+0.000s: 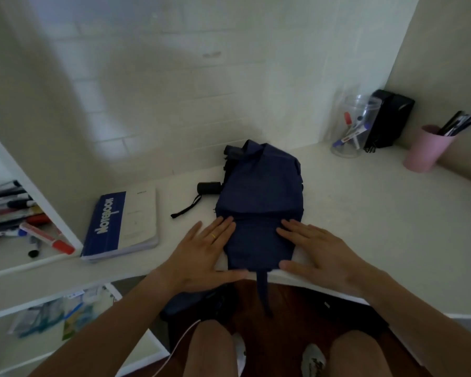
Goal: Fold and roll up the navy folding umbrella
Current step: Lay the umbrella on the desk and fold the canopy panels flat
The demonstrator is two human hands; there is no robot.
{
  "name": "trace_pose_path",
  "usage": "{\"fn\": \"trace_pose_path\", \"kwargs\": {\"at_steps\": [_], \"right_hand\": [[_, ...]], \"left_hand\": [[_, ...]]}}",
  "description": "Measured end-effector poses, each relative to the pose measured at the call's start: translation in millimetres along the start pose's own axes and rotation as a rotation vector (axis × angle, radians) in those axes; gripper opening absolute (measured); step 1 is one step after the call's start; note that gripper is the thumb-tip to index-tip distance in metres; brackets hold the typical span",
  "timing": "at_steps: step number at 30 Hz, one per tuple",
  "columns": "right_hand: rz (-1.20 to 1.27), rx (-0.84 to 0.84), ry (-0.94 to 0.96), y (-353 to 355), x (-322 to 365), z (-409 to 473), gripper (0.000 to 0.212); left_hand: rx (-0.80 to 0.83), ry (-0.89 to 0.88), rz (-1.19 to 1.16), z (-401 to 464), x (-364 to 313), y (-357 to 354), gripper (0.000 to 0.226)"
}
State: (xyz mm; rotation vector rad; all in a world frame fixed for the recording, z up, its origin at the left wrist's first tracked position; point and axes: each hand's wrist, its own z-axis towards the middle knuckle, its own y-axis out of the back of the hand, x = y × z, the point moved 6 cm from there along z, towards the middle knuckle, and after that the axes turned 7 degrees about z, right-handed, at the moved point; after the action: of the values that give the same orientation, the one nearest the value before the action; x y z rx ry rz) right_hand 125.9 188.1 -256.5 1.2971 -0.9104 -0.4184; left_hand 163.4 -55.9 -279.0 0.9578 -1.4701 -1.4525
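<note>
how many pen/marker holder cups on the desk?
2. A clear plastic cup holding markers stands at the back right beside a black box; a pink cup holding dark pens stands further right, by the side wall. More may sit out of frame.

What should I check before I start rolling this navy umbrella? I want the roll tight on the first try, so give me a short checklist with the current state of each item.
1. Canopy of the navy umbrella lying flat on the desk: ok.
2. Both hands placed either side of the near end, left hand and right hand open and pressing: ok.
3. Closing strap accessible: ok, it hangs over the desk edge.
4. Handle and its wrist loop clear of the fabric: ok, they lie to the left.
5. Space beside the umbrella: ok, the notebook lies apart.
6. Ribs aligned under the fabric: cannot tell.
</note>
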Motion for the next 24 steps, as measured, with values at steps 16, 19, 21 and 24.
{"fn": "trace_pose_path", "kwargs": {"at_steps": [16, 19, 21, 24], "right_hand": [[1.084, -0.615, -0.481, 101, -55, 99, 0.045], [1.179, -0.654, -0.375, 106, -53, 86, 0.04], [1.252, -0.62, -0.283, 107, -50, 77, 0.04], [1.265, -0.537, -0.2, 108, -42, 70, 0.046]], "left_hand": [[-0.305, 0.723, -1.209, 134, 58, 95, 0.03], [-0.306, 0.715, -1.592, 125, 54, 100, 0.009], [-0.353, 0.681, -1.734, 116, 54, 104, 0.011], [-0.417, 0.628, -1.82, 108, 42, 114, 0.031]]}}
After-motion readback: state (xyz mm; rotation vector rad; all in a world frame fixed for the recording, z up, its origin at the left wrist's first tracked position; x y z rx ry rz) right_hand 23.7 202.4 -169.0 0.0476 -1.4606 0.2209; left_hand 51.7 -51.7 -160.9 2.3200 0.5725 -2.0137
